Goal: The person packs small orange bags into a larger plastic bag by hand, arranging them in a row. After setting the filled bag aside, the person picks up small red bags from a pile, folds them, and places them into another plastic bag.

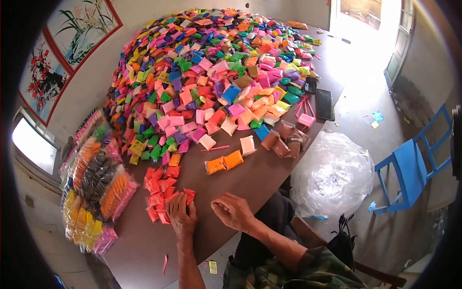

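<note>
My left hand (181, 215) lies at the right side of a cluster of small red packets (156, 187). Its thumb and fingers close around a red packet (190, 195) at the edge of that cluster. Over the table near its front edge is my right hand (233, 211), its fingers curled in and no object showing in them. Two orange packets (224, 162) lie end to end beyond the hands. Brown packets (287, 140) are grouped to their right, with a pale peach packet (248, 145) close by.
A big heap of colourful packets (192, 72) covers the back of the brown table (139, 245). Bagged bundles of packets (91, 192) stand at the left. A phone (325, 105) lies near the right edge. A clear plastic sack (332, 176) and a blue chair (409, 168) are on the right.
</note>
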